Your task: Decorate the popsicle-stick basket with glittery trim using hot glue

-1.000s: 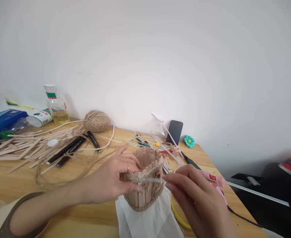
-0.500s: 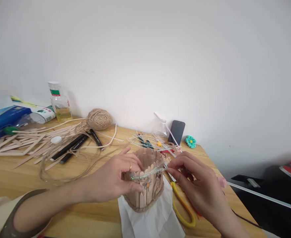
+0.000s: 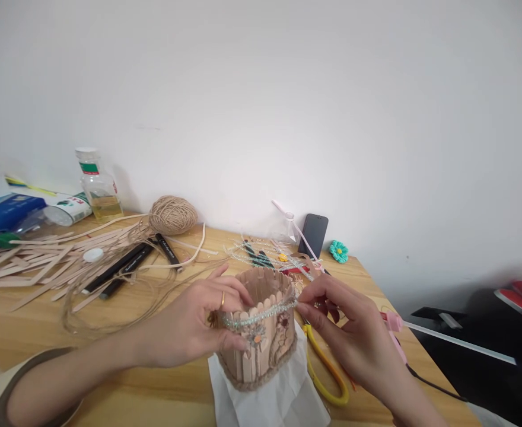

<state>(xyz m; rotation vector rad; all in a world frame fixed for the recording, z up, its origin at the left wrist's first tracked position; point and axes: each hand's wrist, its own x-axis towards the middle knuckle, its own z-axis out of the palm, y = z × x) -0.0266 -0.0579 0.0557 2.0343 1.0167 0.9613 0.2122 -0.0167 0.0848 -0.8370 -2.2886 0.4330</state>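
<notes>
A small round holder made of wooden craft sticks (image 3: 263, 350) stands on a white paper sheet (image 3: 270, 400) near the front of the wooden desk (image 3: 154, 391). A silver glittery pipe cleaner (image 3: 261, 314) lies across its upper front. My left hand (image 3: 199, 323), with a ring on it, wraps the holder's left side and pins the pipe cleaner's left end with the thumb. My right hand (image 3: 345, 332) pinches the pipe cleaner's right end at the holder's right rim.
Yellow-handled pliers (image 3: 327, 373) and a pink glue gun (image 3: 394, 332) lie to the right. Behind are a twine ball (image 3: 172, 215), black pens (image 3: 127, 267), loose wooden sticks (image 3: 34, 267), a glass bottle (image 3: 97, 187), more pipe cleaners (image 3: 261, 256), a phone (image 3: 313, 235) and a teal flower (image 3: 339, 251).
My right hand has carried the pipe cleaner's end up and back to the holder's right rim. The strand now lies stretched across the front. The pliers and glue gun show again.
</notes>
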